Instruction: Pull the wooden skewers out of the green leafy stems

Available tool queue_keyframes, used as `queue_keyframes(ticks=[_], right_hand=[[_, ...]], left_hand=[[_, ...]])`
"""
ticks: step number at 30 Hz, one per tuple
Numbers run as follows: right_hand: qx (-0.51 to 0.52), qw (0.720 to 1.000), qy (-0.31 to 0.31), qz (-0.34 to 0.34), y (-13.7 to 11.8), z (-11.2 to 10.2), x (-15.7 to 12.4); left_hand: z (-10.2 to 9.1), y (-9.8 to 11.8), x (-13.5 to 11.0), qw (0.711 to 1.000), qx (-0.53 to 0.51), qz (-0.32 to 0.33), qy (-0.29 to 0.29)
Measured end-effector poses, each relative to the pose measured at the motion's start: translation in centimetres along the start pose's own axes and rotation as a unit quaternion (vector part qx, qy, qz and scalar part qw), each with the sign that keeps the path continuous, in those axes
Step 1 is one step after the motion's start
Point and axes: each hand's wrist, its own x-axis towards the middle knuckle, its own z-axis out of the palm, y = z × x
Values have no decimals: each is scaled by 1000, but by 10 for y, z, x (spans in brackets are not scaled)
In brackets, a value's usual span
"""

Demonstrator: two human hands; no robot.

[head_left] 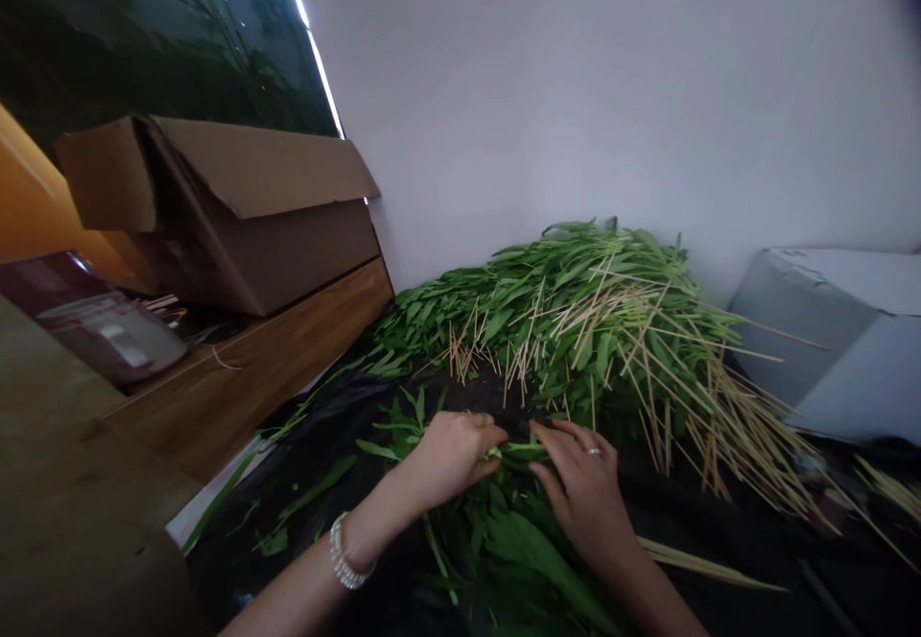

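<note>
Over a black sheet, my left hand (457, 450) is closed on a bunch of leafy green stems (519, 447), whose leaves (399, 426) stick out on its far left side. The stem ends run across to my right hand (579, 469), which is curled loosely round them between thumb and fingers; its palm side is hidden. Large loose green leaves (536, 551) lie beneath both hands. Right of my right forearm, several thin pale sticks (709, 562) rest on the black sheet (389, 560).
Against the wall, a big heap of leafy stems (504, 282) carries many thin sticks (726, 416). A white box (856, 330) stands on the right. At left, an open cardboard box (288, 244) and a clear plastic tub (115, 335) sit on a wooden ledge (302, 349).
</note>
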Motion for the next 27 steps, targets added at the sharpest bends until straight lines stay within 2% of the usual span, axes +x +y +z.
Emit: queue_keyframes(ticks=[4, 6, 8, 12, 14, 16, 17, 19, 22, 24, 27], right_hand=[[26, 999, -1, 21, 7, -1, 0], [60, 998, -12, 22, 5, -3, 2], [96, 995, -27, 30, 0, -3, 4], [148, 985, -67, 65, -4, -4, 6], [167, 979, -74, 95, 2, -4, 5], [199, 968, -78, 130, 9, -5, 4], [222, 960, -84, 149, 12, -5, 4], [273, 938, -100, 188, 15, -6, 5], [340, 903, -127, 232, 15, -7, 7], [377, 883, -135, 246, 13, -9, 8], [431, 854, -135, 257, 13, -12, 10]], left_hand=[[-2, -7, -2, 999, -20, -21, 26], [2, -9, -2, 995, -69, -54, 54], [10, -10, 1, 978, -154, -108, 95], [24, -28, 9, 903, -328, -220, 171], [24, -46, 10, 854, -363, -286, 238], [15, -67, 7, 809, -372, -338, 305], [8, -76, 5, 806, -369, -339, 314], [-7, -87, 1, 829, -345, -307, 317], [-25, -89, -2, 856, -327, -252, 310], [-30, -85, -1, 850, -365, -235, 297], [-29, -78, 1, 814, -449, -227, 290]])
